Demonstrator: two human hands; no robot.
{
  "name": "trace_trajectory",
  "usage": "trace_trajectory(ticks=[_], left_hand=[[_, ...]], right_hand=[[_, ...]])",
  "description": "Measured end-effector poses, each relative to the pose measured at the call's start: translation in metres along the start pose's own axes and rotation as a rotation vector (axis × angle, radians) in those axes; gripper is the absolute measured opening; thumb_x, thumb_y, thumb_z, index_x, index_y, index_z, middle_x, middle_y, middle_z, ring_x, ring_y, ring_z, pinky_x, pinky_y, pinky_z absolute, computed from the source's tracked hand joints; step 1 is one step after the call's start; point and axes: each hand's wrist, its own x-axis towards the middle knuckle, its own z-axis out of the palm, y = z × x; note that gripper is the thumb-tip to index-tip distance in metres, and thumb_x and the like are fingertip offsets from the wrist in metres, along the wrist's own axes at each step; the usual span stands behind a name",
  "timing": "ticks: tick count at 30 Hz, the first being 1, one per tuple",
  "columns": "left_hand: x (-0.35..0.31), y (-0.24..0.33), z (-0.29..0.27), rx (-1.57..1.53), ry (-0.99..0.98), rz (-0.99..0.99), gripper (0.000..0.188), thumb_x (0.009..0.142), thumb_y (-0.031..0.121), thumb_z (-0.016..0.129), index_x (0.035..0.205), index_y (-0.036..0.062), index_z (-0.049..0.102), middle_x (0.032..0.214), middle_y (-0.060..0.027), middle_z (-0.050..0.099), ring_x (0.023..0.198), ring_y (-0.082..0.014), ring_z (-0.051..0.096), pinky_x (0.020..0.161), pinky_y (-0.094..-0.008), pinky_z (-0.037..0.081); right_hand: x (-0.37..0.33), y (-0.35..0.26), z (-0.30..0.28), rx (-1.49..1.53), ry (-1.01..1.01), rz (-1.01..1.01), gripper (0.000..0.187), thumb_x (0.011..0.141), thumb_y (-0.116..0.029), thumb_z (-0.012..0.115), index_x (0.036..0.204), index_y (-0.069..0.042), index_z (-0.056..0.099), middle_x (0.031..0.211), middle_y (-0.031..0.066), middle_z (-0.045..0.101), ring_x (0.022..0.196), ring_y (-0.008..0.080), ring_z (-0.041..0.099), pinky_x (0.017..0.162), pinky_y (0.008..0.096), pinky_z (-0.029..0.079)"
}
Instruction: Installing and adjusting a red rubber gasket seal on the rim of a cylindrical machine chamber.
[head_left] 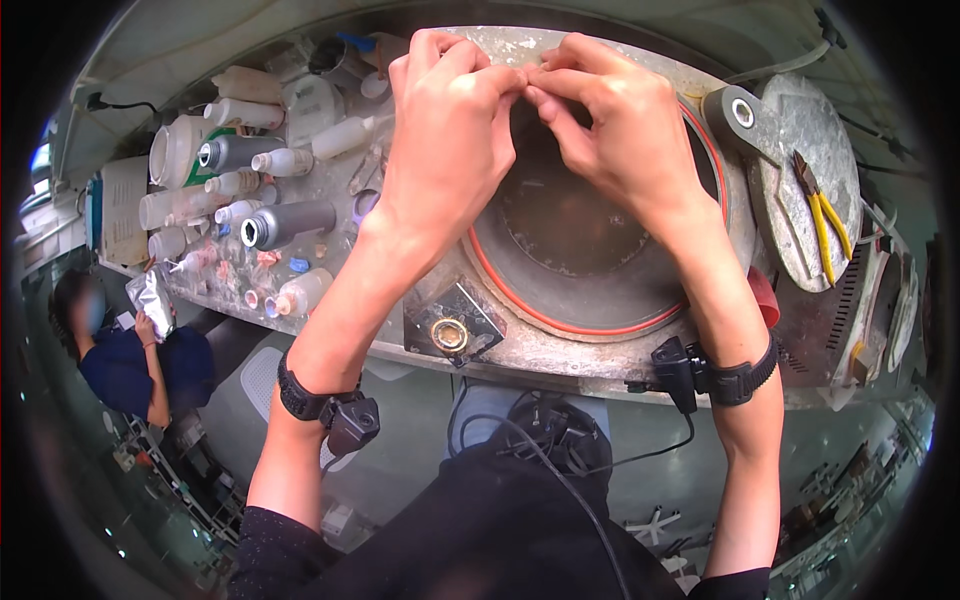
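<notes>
My left hand (448,135) and my right hand (622,125) meet fingertip to fingertip near the far edge of the bench. Each is closed in a pinch, and whatever lies between the fingertips is too small or hidden to make out. Below them sits a round dark basin (585,285) set in the bench, with an orange-red ring (530,304) around it. My right forearm crosses the basin's right side. A dark square plate bearing a brass-coloured ring (450,336) lies at the front edge, between my left forearm and the basin.
Several plastic bottles (290,224) crowd the bench's left side, beside a white tub (180,152). At right, yellow-handled pliers (828,225) rest on a grey round slab (785,190), near a grey tape-like roll (742,113). A person (140,350) holding a silver packet is at far left.
</notes>
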Motion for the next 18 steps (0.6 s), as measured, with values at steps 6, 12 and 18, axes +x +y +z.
trace_trajectory(ticks=[6, 12, 18], left_hand=[[0.0, 0.0, -0.002, 0.009, -0.009, -0.011, 0.012, 0.084, 0.001, 0.076, 0.095, 0.0038, 0.081, 0.093, -0.0072, 0.069, 0.113, -0.0308, 0.058, 0.1, -0.0486, 0.038], [-0.005, -0.001, -0.001, 0.037, 0.016, -0.009, 0.015, 0.083, 0.005, 0.079, 0.098, 0.0046, 0.081, 0.097, -0.0038, 0.071, 0.12, -0.0295, 0.056, 0.103, -0.0485, 0.035], [-0.014, -0.004, -0.001, 0.031, 0.06, -0.008, 0.02, 0.082, 0.008, 0.081, 0.102, 0.0074, 0.082, 0.099, -0.0017, 0.072, 0.121, -0.0264, 0.057, 0.103, -0.0473, 0.036]], right_hand=[[0.005, 0.0, 0.0, 0.157, -0.02, 0.145, 0.01, 0.087, -0.012, 0.077, 0.091, -0.003, 0.079, 0.086, 0.0088, 0.069, 0.08, 0.0322, 0.07, 0.073, 0.0429, 0.057], [0.004, -0.004, 0.002, 0.045, 0.003, 0.076, 0.007, 0.085, -0.01, 0.076, 0.085, -0.003, 0.077, 0.086, 0.0083, 0.068, 0.081, 0.0308, 0.071, 0.071, 0.0429, 0.058], [0.003, -0.001, 0.008, -0.049, -0.022, -0.044, 0.01, 0.086, -0.005, 0.077, 0.096, -0.003, 0.076, 0.089, 0.0085, 0.067, 0.077, 0.0316, 0.069, 0.067, 0.0411, 0.056]])
